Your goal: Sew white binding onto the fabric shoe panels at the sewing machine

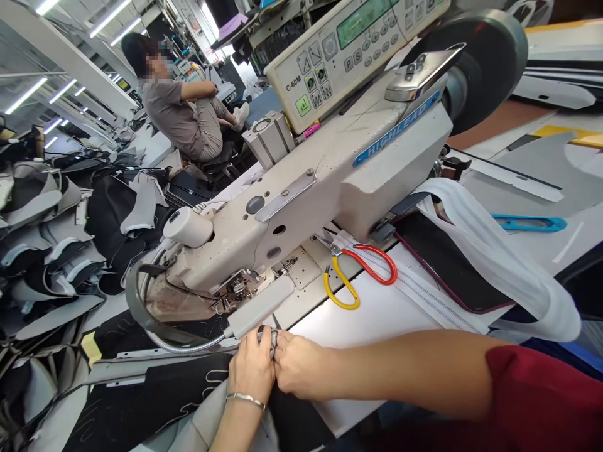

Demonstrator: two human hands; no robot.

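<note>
My left hand (250, 367), with a silver bangle at the wrist, lies on the grey and black fabric piece (207, 424), its fingers bent over the edge. Close against it, my right hand (301, 365) is closed with its fingers curled in. A bit of grey material and a small dark point show between the two hands; what the right fingers hold is hidden. Just beyond them is the needle area of a HIGHLEAD sewing machine (325, 169), with a light grey bar-shaped lamp (261, 306) on a flexible metal neck.
Red-and-yellow-handled scissors (335, 252) lie on the machine bed beside white zipper tape (419, 289). Further right are a dark phone-like panel (447, 263) and blue thread snips (530, 223). Stacked grey and black pieces (66, 245) fill the left. A person (181, 107) sits behind.
</note>
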